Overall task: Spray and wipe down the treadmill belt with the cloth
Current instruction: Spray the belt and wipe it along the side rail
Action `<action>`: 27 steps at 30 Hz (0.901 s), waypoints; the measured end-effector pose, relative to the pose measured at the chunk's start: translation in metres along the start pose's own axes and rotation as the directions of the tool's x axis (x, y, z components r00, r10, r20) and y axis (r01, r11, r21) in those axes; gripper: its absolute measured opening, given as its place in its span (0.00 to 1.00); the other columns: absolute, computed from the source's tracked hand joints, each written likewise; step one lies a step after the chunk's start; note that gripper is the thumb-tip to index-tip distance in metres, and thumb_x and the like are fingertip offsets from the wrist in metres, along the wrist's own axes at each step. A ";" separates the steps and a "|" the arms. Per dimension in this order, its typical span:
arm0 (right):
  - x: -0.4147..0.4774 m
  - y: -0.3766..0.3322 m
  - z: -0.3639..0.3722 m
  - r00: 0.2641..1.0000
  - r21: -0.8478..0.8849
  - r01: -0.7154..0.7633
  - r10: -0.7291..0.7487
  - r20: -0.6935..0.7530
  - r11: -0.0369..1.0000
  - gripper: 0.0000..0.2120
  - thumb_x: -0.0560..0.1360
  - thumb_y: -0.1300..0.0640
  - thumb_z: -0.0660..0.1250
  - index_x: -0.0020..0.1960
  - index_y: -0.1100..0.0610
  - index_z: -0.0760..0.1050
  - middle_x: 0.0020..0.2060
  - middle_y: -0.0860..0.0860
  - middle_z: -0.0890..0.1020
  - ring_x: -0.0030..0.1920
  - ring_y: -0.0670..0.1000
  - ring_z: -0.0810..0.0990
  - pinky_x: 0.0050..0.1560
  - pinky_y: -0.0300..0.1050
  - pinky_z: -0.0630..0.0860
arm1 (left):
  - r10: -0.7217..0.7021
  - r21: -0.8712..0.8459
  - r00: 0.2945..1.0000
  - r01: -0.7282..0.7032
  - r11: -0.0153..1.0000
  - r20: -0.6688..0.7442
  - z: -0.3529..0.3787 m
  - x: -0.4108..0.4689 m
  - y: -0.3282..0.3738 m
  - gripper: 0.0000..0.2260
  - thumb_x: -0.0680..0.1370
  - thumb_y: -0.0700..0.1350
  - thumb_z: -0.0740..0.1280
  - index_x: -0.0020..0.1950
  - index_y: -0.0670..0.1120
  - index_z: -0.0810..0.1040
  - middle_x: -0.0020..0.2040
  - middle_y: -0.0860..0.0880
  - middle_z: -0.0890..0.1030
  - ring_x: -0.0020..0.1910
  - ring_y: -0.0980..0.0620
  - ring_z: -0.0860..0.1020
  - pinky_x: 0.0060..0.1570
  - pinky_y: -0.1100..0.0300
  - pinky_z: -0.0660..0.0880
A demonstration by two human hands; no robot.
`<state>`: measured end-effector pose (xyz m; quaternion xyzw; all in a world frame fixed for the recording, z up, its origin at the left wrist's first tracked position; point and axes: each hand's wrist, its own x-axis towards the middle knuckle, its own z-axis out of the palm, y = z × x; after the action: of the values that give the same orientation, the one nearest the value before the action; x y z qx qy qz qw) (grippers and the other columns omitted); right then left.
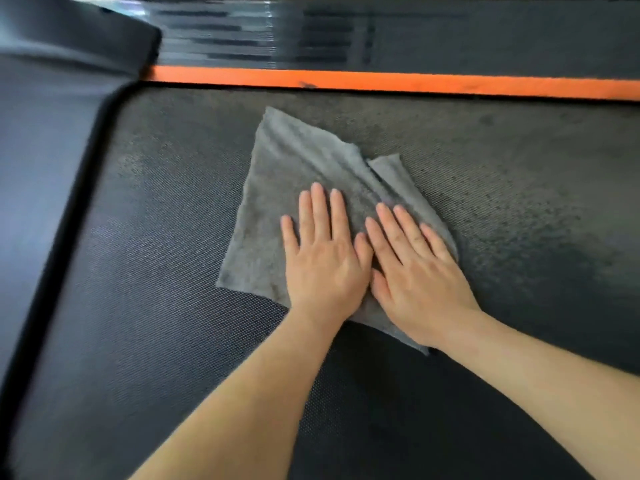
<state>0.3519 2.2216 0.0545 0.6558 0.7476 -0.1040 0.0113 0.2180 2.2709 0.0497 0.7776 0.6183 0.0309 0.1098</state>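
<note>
A grey cloth [287, 174] lies spread and creased on the dark textured treadmill belt [156, 306], near the belt's far side. My left hand [325, 254] and my right hand [415, 271] press flat on the cloth side by side, fingers straight, thumbs touching. The belt to the right of the cloth [519, 209] looks speckled with wet droplets. No spray bottle is in view.
An orange strip [381, 81] runs along the belt's far edge, with a dark ribbed side rail [259, 39] behind it. A dark motor cover [41, 150] borders the belt on the left.
</note>
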 end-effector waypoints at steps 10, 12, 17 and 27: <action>-0.094 0.038 -0.014 0.981 -0.086 -0.172 0.179 0.078 0.981 0.33 0.82 0.44 0.43 0.77 0.66 0.60 0.76 0.66 0.60 0.77 0.65 0.59 0.73 0.66 0.60 | 0.173 -0.102 0.984 -0.167 0.981 0.051 0.016 -0.070 0.065 0.26 0.83 0.56 0.52 0.81 0.52 0.57 0.81 0.51 0.55 0.80 0.51 0.49 0.76 0.46 0.38; -0.062 -0.008 -0.004 0.983 -0.039 -0.181 0.181 0.008 0.983 0.31 0.82 0.46 0.45 0.78 0.64 0.57 0.77 0.65 0.58 0.78 0.64 0.56 0.75 0.64 0.56 | 0.043 -0.123 0.999 -0.042 0.992 0.008 0.006 -0.067 0.023 0.26 0.82 0.55 0.52 0.80 0.53 0.57 0.81 0.51 0.56 0.80 0.51 0.50 0.76 0.46 0.42; -0.016 -0.137 0.023 0.996 0.016 0.072 -0.071 -0.053 0.997 0.29 0.83 0.47 0.43 0.80 0.58 0.52 0.80 0.58 0.53 0.80 0.58 0.50 0.78 0.60 0.50 | -0.334 0.007 0.942 0.334 0.942 0.019 -0.020 -0.100 -0.108 0.28 0.81 0.57 0.46 0.81 0.54 0.49 0.82 0.51 0.49 0.80 0.52 0.46 0.77 0.43 0.43; -0.117 -0.050 0.012 0.976 -0.068 0.211 -0.206 0.074 0.975 0.30 0.81 0.46 0.48 0.77 0.63 0.62 0.78 0.59 0.60 0.78 0.59 0.59 0.74 0.61 0.58 | -0.291 -0.063 0.955 0.295 0.954 0.064 0.001 -0.157 -0.011 0.30 0.80 0.56 0.51 0.81 0.46 0.54 0.81 0.43 0.49 0.80 0.44 0.46 0.75 0.40 0.41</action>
<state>0.3172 2.0989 0.0676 0.5688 0.8150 -0.0981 0.0502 0.1712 2.1215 0.0603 0.6735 0.7220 0.0155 0.1577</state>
